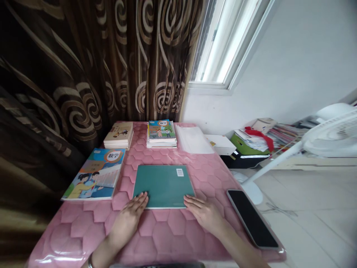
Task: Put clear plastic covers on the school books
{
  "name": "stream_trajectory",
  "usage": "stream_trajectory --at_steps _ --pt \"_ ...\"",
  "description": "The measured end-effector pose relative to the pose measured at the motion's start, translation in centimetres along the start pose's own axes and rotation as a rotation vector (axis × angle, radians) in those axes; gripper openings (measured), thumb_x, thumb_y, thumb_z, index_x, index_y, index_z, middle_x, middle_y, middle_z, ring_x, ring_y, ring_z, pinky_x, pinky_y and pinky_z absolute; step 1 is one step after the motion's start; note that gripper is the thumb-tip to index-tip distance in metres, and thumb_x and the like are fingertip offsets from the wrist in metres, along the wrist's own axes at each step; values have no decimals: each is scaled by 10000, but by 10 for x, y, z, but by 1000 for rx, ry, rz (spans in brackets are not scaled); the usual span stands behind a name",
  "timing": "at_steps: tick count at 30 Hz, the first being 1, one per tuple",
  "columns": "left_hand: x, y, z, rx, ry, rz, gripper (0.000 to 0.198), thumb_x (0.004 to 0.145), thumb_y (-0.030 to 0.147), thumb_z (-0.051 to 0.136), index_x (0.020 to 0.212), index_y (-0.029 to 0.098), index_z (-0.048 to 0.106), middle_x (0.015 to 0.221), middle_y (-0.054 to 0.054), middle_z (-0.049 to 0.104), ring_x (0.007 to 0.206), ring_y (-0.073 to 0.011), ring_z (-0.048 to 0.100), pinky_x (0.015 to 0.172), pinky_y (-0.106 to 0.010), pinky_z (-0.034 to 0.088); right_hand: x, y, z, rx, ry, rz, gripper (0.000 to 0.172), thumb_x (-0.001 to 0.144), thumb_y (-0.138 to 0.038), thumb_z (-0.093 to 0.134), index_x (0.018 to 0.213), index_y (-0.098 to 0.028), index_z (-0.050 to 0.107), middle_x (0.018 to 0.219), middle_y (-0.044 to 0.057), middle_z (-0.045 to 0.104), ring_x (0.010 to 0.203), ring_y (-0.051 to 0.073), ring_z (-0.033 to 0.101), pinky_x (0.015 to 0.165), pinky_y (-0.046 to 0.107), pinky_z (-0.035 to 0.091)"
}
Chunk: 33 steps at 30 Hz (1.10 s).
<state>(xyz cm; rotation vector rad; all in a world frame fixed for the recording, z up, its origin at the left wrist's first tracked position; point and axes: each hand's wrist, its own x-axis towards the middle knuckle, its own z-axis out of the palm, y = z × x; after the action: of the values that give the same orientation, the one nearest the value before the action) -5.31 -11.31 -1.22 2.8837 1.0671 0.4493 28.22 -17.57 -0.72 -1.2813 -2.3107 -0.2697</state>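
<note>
A green book (pixel 163 185) lies face down on the pink quilted table cover (pixel 167 230), a barcode label near its far right corner. My left hand (pixel 130 218) lies flat with fingers stretched out, fingertips resting on the book's near left corner. My right hand (pixel 203 213) lies flat too, fingers touching the near right corner. Neither hand holds anything.
A colourful textbook (pixel 96 174) lies at the left. Two book stacks (pixel 119 135) (pixel 161 133) and a clear plastic sleeve (pixel 193 139) sit at the back. A black phone (pixel 252 219) rests by the right edge. A white fan (pixel 329 136) and piled papers (pixel 259 136) stand right of the table.
</note>
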Motion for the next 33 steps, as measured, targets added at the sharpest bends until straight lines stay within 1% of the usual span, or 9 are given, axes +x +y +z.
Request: stream_trajectory --at_steps 5,11,15,19,21,23,27,30,33 --pt "6 -4 -20 -153 -14 -43 431 909 122 372 1282 222 566 1358 -40 549 1241 -170 523 1045 -350 455 2 1 -1 -11 0 -26 276 915 -114 475 1043 -188 708 1095 48 713 1009 160 672 879 294 569" --pt "18 0 -36 -458 3 -229 305 893 239 457 1063 274 708 1210 -22 664 1126 -203 618 1014 -354 475 12 -5 -13 37 43 1 291 941 -162 433 982 -193 720 1028 37 735 941 154 690 849 286 561" --pt "26 0 -37 -619 52 -375 235 848 289 521 943 292 737 1092 -27 718 1032 -241 659 970 -381 488 23 -13 -19 -28 -37 91 233 920 -224 498 1045 -199 693 971 60 738 862 176 688 764 297 547" --pt "37 -9 -43 -725 100 -518 136 770 381 644 814 298 743 922 -38 748 902 -252 675 949 -374 480 35 -17 -23 -86 -163 151 225 894 -121 498 843 -218 694 748 12 714 696 139 664 635 231 485" --pt "45 -22 -49 -793 85 -529 166 706 384 714 836 284 743 942 -41 741 930 -253 662 964 -370 465 40 -14 -25 -75 -202 194 239 894 -119 495 797 -230 683 706 -13 703 656 136 661 568 220 450" --pt "53 -38 -52 -884 84 -522 321 640 336 769 951 265 730 1060 -47 718 1049 -259 626 1024 -378 415 44 -8 -29 -39 -196 227 238 915 -160 478 828 -241 685 729 -22 717 644 135 669 537 215 433" --pt "76 -72 -39 -1027 157 -500 506 555 218 800 1050 221 693 1242 -64 641 1240 -258 509 1131 -389 266 64 12 -42 22 -113 219 296 955 -204 400 885 -242 686 811 -9 741 665 123 679 572 203 447" --pt "98 -88 -23 -1076 188 -535 419 553 222 799 959 192 704 1127 -63 695 1144 -264 575 1077 -387 349 98 35 -56 -30 -34 182 310 956 -196 384 905 -228 688 860 15 741 738 133 677 651 212 460" --pt "120 -96 -13 -1037 233 -611 224 633 242 752 844 183 706 945 -38 733 986 -239 637 973 -337 439 143 60 -63 -179 13 182 304 957 -211 391 898 -208 689 836 33 731 726 145 657 683 234 445"
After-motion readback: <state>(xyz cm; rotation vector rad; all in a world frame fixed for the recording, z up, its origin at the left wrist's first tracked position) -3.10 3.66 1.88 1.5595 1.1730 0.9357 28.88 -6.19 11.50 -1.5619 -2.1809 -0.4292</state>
